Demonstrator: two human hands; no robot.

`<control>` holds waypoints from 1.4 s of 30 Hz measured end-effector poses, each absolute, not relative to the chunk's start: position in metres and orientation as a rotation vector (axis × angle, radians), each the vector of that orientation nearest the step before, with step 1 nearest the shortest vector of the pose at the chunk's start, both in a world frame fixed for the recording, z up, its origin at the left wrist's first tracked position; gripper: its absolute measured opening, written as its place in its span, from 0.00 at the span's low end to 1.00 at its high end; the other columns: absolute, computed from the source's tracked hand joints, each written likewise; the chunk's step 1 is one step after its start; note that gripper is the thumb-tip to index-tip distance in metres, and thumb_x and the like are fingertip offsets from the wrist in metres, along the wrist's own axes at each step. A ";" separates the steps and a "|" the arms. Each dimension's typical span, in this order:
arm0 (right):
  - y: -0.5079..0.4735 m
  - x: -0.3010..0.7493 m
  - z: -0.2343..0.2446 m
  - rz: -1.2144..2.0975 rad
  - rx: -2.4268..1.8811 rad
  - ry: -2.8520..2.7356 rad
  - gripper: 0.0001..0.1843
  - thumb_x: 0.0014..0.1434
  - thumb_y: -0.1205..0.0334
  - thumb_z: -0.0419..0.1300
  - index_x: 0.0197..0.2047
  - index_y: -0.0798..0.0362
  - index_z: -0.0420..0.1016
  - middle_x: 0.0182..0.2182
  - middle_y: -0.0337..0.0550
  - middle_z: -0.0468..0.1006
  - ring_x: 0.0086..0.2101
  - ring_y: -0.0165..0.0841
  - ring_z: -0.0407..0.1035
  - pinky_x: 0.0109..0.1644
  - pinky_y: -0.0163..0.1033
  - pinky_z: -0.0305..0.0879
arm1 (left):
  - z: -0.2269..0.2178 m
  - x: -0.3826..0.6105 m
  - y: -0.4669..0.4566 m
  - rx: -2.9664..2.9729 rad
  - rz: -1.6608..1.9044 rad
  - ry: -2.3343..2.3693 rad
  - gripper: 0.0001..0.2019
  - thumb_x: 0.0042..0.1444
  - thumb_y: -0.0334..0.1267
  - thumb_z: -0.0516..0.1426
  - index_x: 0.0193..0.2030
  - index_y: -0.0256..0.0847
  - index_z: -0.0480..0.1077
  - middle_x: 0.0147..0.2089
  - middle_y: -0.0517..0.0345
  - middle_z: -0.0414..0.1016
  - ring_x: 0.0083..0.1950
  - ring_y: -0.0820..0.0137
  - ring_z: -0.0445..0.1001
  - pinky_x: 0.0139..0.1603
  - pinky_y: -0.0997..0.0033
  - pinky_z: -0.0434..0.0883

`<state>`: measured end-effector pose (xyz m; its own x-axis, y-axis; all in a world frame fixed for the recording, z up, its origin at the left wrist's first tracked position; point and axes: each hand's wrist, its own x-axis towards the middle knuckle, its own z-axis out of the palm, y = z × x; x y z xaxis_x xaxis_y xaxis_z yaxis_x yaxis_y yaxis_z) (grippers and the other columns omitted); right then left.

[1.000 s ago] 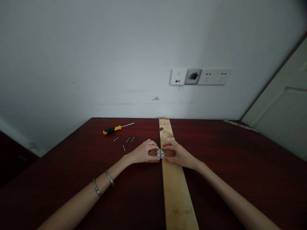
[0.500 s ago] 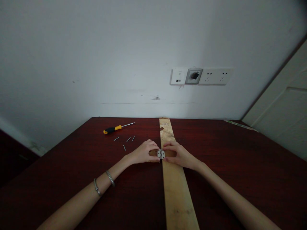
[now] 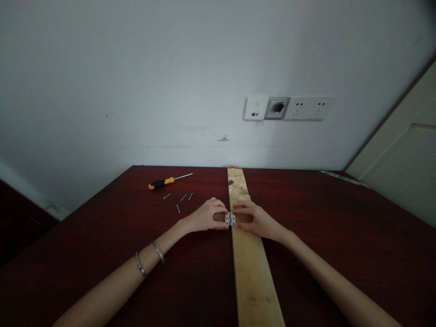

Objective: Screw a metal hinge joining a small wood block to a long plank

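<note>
Pinched at its left and right leaves between thumb and fingers of the left hand [image 3: 204, 217] and the right hand [image 3: 263, 221], a metal butt hinge [image 3: 230, 219] is held flat, both grips being closed on it; nearest the viewer, two silver-coloured bangles [image 3: 159, 252] are worn on the left forearm, and the near part of a long pale wooden plank [image 3: 254, 272] is laid lengthwise on a dark red wooden tabletop [image 3: 190, 281]; farther along, the hinge is positioned at the plank's left edge, with brown wood [image 3: 220, 217] seen on either side of it, framed by the curled hands; whether this is one piece or two cannot be told; the plank is partly covered by the right hand; beyond the left hand, four loose screws [image 3: 184, 197] are scattered, well apart from the hinge; just past them a Phillips or flat screwdriver, its tip too small to tell, is laid with its yellow-and-black handle [image 3: 163, 182] to the left; at the far right a thin pale strip [image 3: 344, 178] is seen; behind, wall sockets [image 3: 308, 109] are mounted on a scuffed white wall [image 3: 170, 81], flanked at right by a panelled door [image 3: 408, 154].
</note>
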<state>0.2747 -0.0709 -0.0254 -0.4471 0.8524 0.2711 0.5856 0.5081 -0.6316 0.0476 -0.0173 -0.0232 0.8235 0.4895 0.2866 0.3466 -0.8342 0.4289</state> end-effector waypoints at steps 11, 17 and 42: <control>-0.071 0.276 -0.026 0.611 -1.148 -2.180 0.20 0.50 0.55 0.64 0.48 0.47 0.76 0.51 0.47 0.72 0.53 0.41 0.63 0.59 0.50 0.58 | -0.024 0.047 -0.018 2.616 0.538 0.644 0.21 0.48 0.49 0.63 0.48 0.42 0.71 0.47 0.52 0.70 0.49 0.63 0.64 0.52 0.62 0.62; -0.072 0.276 -0.026 0.601 -1.174 -2.180 0.21 0.51 0.55 0.64 0.49 0.47 0.75 0.51 0.47 0.72 0.54 0.41 0.62 0.59 0.51 0.57 | -0.025 0.047 -0.018 2.622 0.544 0.642 0.22 0.48 0.49 0.63 0.48 0.41 0.71 0.47 0.52 0.69 0.49 0.63 0.64 0.52 0.62 0.62; -0.073 0.274 -0.022 0.588 -1.186 -2.210 0.20 0.51 0.55 0.63 0.48 0.49 0.76 0.51 0.48 0.73 0.54 0.42 0.63 0.59 0.50 0.58 | -0.028 0.048 -0.020 2.595 0.554 0.674 0.23 0.47 0.49 0.63 0.48 0.40 0.71 0.48 0.52 0.67 0.50 0.63 0.65 0.54 0.62 0.63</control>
<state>0.2743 -0.0726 -0.0223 -0.4538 0.8506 0.2657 0.6059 0.5132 -0.6079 0.0478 -0.0197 -0.0279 0.8049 0.5278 0.2712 0.3686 -0.8029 0.4684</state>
